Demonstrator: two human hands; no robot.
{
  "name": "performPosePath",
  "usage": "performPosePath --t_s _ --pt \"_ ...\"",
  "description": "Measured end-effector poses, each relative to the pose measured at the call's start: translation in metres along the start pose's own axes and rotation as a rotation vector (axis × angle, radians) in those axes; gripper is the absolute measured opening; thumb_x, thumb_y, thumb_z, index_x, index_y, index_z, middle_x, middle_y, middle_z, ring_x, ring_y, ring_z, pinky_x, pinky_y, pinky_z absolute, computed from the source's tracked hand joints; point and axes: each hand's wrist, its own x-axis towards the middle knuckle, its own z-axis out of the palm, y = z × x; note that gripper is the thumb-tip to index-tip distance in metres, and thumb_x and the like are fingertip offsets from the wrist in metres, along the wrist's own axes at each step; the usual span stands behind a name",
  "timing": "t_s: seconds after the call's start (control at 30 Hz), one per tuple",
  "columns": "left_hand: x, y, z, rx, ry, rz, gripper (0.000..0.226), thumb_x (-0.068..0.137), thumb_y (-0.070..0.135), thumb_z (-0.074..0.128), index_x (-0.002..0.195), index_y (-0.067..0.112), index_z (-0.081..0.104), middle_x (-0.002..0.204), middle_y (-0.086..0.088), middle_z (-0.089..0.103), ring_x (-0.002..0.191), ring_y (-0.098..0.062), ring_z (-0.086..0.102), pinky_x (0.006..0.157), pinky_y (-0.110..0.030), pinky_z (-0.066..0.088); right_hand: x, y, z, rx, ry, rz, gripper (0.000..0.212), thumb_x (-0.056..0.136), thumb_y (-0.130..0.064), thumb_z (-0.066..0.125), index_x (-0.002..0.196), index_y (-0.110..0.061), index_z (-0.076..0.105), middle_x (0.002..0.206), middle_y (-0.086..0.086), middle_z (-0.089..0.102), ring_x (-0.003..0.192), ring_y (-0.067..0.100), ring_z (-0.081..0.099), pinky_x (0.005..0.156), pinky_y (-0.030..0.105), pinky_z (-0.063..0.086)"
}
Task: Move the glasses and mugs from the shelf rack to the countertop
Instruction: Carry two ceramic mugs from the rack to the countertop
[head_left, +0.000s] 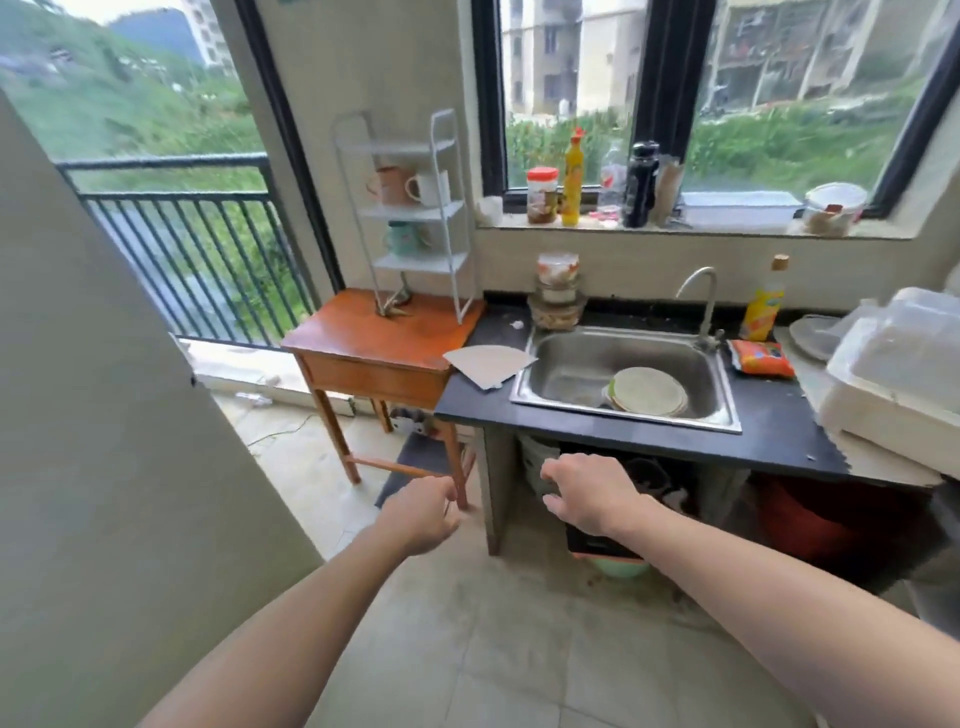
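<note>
A white wire shelf rack (451, 210) stands on a small orange wooden table (363, 338) left of the counter. Its middle shelf holds a pink mug (390, 184) and a white mug (430, 188). One shelf lower sits a pale green mug (405, 239). The dark countertop (769, 415) runs to the right around a steel sink (576, 358). My left hand (421, 514) and my right hand (587, 499) are stretched out low in front of the counter, far from the rack. Both hold nothing; the left fingers are loosely curled, the right ones spread.
A cardboard piece (488, 364) lies on the counter's left end. Plates (647, 397) sit in the sink, with stacked jars (557, 293) behind it. A yellow bottle (762, 306), an orange packet (761, 358) and a white dish box (898, 374) stand at right. Bottles line the windowsill (727, 228).
</note>
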Motion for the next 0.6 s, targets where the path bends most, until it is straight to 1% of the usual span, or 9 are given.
performPosePath --t_s 0.03,0.1,0.17,0.27,0.33,0.43,0.47,0.53,0.6 --pt "0.007 -0.011 -0.007 0.003 0.012 -0.017 0.022 0.089 0.03 0.062 0.108 0.02 0.06 0.102 0.003 0.062 0.084 -0.011 0.054 0.067 -0.022 0.042 0.018 -0.006 -0.001 -0.004 0.001 -0.027 0.033 0.091 -0.041 0.051 0.115 -0.021 0.06 0.113 0.004 0.066 0.102 0.029 0.063 0.082 0.04 0.051" --pt "0.025 -0.03 -0.023 0.003 0.033 -0.054 0.027 0.089 0.03 0.061 0.112 0.017 0.06 0.11 -0.001 0.064 0.093 -0.015 0.059 0.074 -0.026 0.047 0.055 -0.015 -0.003 -0.001 0.006 -0.074 0.033 0.09 -0.04 0.052 0.115 -0.021 0.06 0.112 0.004 0.067 0.102 0.028 0.063 0.083 0.041 0.051" --pt "0.047 -0.048 -0.038 -0.001 0.058 -0.089 0.028 0.088 0.032 0.061 0.113 0.018 0.059 0.113 -0.002 0.064 0.1 -0.018 0.06 0.082 -0.03 0.051 0.095 -0.02 -0.006 0.013 0.017 -0.117 0.031 0.089 -0.038 0.052 0.113 -0.02 0.062 0.109 0.004 0.068 0.099 0.028 0.064 0.081 0.039 0.052" --pt "0.089 -0.07 -0.065 -0.015 0.11 -0.124 0.029 0.089 0.034 0.059 0.113 0.019 0.059 0.113 -0.002 0.063 0.095 -0.017 0.057 0.078 -0.029 0.049 0.159 -0.021 -0.013 0.031 0.034 -0.163 0.026 0.089 -0.036 0.054 0.108 -0.02 0.063 0.106 0.005 0.069 0.095 0.027 0.065 0.075 0.036 0.049" --pt "0.118 -0.081 -0.084 -0.032 0.144 -0.139 0.031 0.088 0.034 0.058 0.115 0.019 0.06 0.113 -0.003 0.064 0.098 -0.02 0.058 0.078 -0.031 0.048 0.202 -0.018 -0.02 0.033 0.056 -0.164 0.028 0.089 -0.036 0.054 0.11 -0.02 0.062 0.106 0.006 0.069 0.095 0.028 0.065 0.076 0.037 0.049" --pt "0.158 -0.097 -0.109 -0.052 0.165 -0.156 0.034 0.088 0.034 0.056 0.118 0.019 0.059 0.115 -0.003 0.063 0.103 -0.021 0.058 0.075 -0.03 0.044 0.263 -0.014 -0.031 0.051 0.077 -0.173 0.033 0.088 -0.037 0.055 0.113 -0.018 0.063 0.111 0.007 0.068 0.101 0.03 0.064 0.082 0.038 0.051" --pt "0.171 -0.102 -0.116 -0.058 0.173 -0.16 0.034 0.088 0.035 0.056 0.119 0.019 0.058 0.115 -0.002 0.063 0.103 -0.021 0.058 0.075 -0.03 0.043 0.284 -0.013 -0.034 0.052 0.085 -0.186 0.032 0.088 -0.037 0.054 0.112 -0.018 0.063 0.109 0.007 0.068 0.099 0.03 0.065 0.08 0.037 0.051" --pt "0.194 -0.113 -0.131 -0.083 0.199 -0.175 0.034 0.087 0.034 0.055 0.118 0.02 0.058 0.113 -0.002 0.064 0.101 -0.021 0.058 0.077 -0.032 0.046 0.323 -0.012 -0.042 0.064 0.096 -0.206 0.028 0.088 -0.036 0.053 0.108 -0.019 0.061 0.102 0.005 0.069 0.093 0.028 0.065 0.075 0.035 0.052" --pt "0.214 -0.128 -0.143 -0.114 0.209 -0.201 0.033 0.086 0.035 0.055 0.116 0.02 0.058 0.111 -0.001 0.064 0.098 -0.021 0.059 0.079 -0.034 0.05 0.359 -0.015 -0.048 0.086 0.084 -0.207 0.029 0.088 -0.037 0.054 0.111 -0.02 0.06 0.102 0.004 0.068 0.092 0.028 0.065 0.071 0.034 0.049"
